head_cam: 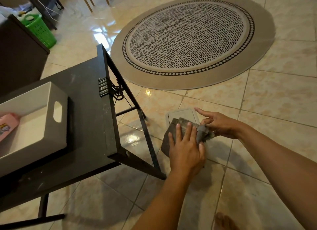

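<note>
A dark grey cloth (169, 135), folded into a pad, is held between both hands above the tiled floor. My left hand (186, 149) lies flat on top of it with straight fingers pointing away from me. My right hand (217, 125) pinches a bunched, rolled corner of the cloth at its right end, with the index finger sticking out straight. The underside of the cloth is hidden.
A black table (89, 127) stands to the left and bears a white bin (34, 113) with a pink item (6, 127) inside. Beneath the cloth a white floor plate (181, 114) shows. A round patterned rug (192, 41) lies ahead. A green basket (40, 30) and a dark cabinet (18, 58) stand far left.
</note>
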Tool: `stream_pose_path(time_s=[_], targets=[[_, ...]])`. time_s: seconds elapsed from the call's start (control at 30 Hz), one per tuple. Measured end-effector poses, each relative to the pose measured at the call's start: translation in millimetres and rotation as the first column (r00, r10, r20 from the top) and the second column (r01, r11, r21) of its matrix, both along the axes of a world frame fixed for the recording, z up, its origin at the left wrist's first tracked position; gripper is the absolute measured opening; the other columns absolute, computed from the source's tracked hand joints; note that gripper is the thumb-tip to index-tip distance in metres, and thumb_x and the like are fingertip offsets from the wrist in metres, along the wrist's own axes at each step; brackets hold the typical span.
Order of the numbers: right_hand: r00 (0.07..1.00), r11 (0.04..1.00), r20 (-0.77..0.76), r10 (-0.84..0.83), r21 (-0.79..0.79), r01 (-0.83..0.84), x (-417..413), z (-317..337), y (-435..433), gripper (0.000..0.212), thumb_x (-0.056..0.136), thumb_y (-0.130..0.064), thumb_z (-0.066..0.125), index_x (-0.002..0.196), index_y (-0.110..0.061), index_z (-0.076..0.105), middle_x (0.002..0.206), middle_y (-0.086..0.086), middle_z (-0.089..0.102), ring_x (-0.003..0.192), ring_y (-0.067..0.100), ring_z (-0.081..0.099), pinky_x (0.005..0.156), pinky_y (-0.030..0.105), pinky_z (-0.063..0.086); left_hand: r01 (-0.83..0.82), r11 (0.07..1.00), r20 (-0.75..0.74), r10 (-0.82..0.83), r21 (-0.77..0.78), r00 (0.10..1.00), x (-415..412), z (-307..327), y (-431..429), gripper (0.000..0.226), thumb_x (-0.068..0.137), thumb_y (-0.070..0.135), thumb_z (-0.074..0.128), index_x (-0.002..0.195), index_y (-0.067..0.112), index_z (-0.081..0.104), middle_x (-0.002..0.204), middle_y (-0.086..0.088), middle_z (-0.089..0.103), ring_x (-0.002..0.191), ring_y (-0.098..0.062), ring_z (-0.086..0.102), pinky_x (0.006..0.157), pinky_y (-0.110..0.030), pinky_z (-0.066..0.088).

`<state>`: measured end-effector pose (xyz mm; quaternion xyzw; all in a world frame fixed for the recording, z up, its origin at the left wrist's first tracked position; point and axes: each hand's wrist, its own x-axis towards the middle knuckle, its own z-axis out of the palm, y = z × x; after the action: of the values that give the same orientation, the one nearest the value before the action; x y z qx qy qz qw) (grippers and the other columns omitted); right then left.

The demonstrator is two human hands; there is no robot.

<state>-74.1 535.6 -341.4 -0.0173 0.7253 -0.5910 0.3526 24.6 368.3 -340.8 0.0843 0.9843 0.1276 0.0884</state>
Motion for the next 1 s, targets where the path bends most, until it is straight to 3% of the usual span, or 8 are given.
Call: stream_pose_path(time_s=[0.07,0.13,0.3,0.5,0.6,0.77,0.87,1.0], targets=[[1.0,1.0,0.01,-0.017,-0.005,0.017,3,1,1,0.083,0.093,0.007,0.057,0.153,-0.04,0.024,0.105,0.019,0.067,0.083,0.027,0.067,0.069,0.034,0.061,-0.089,0.996,0.021,0.09,-0.026,0.996,-15,3,-2,0.063,0.097,0.048,0.014,0.154,0.026,-0.002,0.162,0.004,-0.011,0.144,-0.025,-0.023,0.114,-0.053,-0.014],[0.999,0.999,0.014,-0.034,-0.02,0.034,4,0,3,0.085,0.091,0.006,0.06,0.154,-0.037,0.023,0.09,0.016,0.064,0.077,0.024,0.066,0.07,0.035,0.061,-0.155,0.988,0.041,0.155,-0.017,0.987,-9,5,-2,0.064,0.097,0.048,0.015,0.154,0.026,-0.003,0.162,0.003,-0.013,0.144,-0.025,-0.025,0.112,-0.055,-0.013],[0.999,0.999,-0.001,-0.041,-0.025,0.041,2,-2,3,0.084,0.089,0.009,0.057,0.154,-0.035,0.026,0.076,0.007,0.056,0.072,0.023,0.053,0.06,0.032,0.054,-0.145,0.989,0.052,0.145,-0.009,0.988,24,4,15,0.066,0.097,0.049,0.016,0.151,0.027,-0.013,0.158,0.004,-0.023,0.142,-0.027,-0.03,0.112,-0.061,-0.013],[0.995,0.994,0.035,-0.097,-0.052,0.099,13,1,13,0.085,0.092,0.004,0.06,0.153,-0.041,0.022,0.073,0.007,0.06,0.079,0.029,0.065,0.071,0.038,0.061,-0.123,0.992,0.03,0.123,-0.005,0.992,2,-1,5,0.066,0.095,0.049,0.014,0.154,0.027,-0.006,0.16,0.006,-0.018,0.143,-0.025,-0.028,0.114,-0.064,-0.003],[0.995,0.991,-0.025,-0.094,0.091,0.096,-3,15,20,0.065,0.097,-0.013,0.059,0.151,-0.039,0.033,0.091,0.013,0.066,0.081,0.03,0.069,0.072,0.037,0.061,-0.086,0.996,-0.012,0.086,0.009,0.996,3,-8,0,0.067,0.093,0.051,0.015,0.154,0.029,-0.001,0.16,0.008,-0.015,0.144,-0.023,-0.027,0.114,-0.063,0.0],[0.941,0.951,-0.306,0.142,0.305,-0.044,-53,35,-2,0.041,0.103,-0.023,0.048,0.144,-0.028,0.05,0.15,0.003,0.049,0.134,0.025,0.047,0.107,0.036,0.033,-0.06,0.998,-0.044,0.06,0.004,0.997,5,-10,-2,0.065,0.096,0.049,0.021,0.154,0.029,0.0,0.161,0.008,-0.012,0.145,-0.024,-0.022,0.115,-0.061,0.002],[0.914,0.9,-0.26,0.312,0.388,-0.197,-73,36,-27,0.04,0.104,-0.021,0.047,0.143,-0.021,0.052,0.154,0.004,0.043,0.144,0.022,0.034,0.113,0.033,0.024,-0.042,0.999,-0.046,0.043,0.028,0.998,4,-8,-3,0.064,0.096,0.048,0.022,0.154,0.029,0.001,0.16,0.009,-0.013,0.145,-0.024,-0.022,0.115,-0.061,0.001],[0.892,0.857,-0.239,0.383,0.453,-0.247,-77,28,-44,0.038,0.102,-0.021,0.051,0.14,-0.022,0.057,0.149,0.004,0.05,0.126,0.016,0.047,0.096,0.026,0.031,-0.033,0.999,-0.055,0.035,0.029,0.998,5,-12,-5,0.065,0.096,0.048,0.023,0.154,0.031,0.001,0.16,0.01,-0.013,0.145,-0.023,-0.021,0.114,-0.062,0.001]])
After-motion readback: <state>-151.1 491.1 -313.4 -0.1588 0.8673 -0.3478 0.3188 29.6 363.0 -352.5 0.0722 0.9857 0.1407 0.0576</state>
